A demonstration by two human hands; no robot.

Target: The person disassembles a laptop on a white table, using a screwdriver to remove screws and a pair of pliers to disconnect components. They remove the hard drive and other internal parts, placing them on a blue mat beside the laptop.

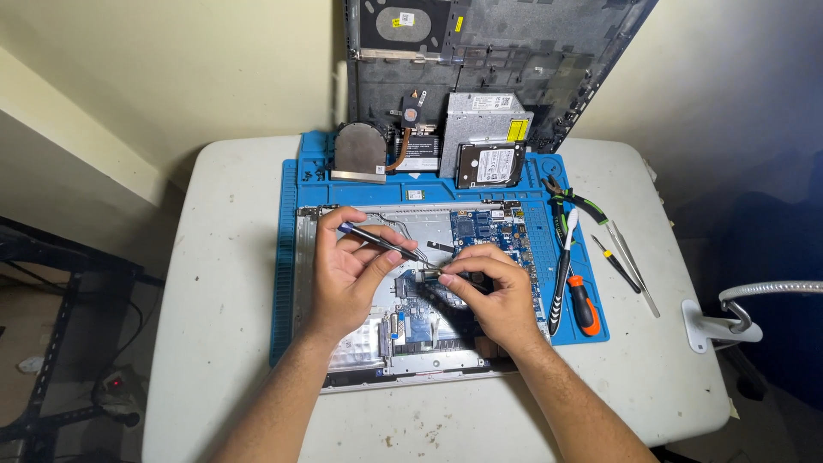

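Left hand (347, 270) clamps thin dark screwdriver (381, 243) pen-style, tip angled down for control; right hand (497, 291) pinches small metal part (431, 274) steady over opened silver laptop chassis (343, 347).

The small part pinched between the fingertips of the right hand (497, 296) is too small to identify. Both hands cover the middle of the opened laptop base (343, 360), hiding the board area beneath the left hand (347, 274). The tip of the dark tool (381, 242) held by the left hand is blurred against the board. The laptop lid (514, 51) leaning on the wall is cut off by the top edge. The bench (231, 283) front corners run out of the bottom edge.
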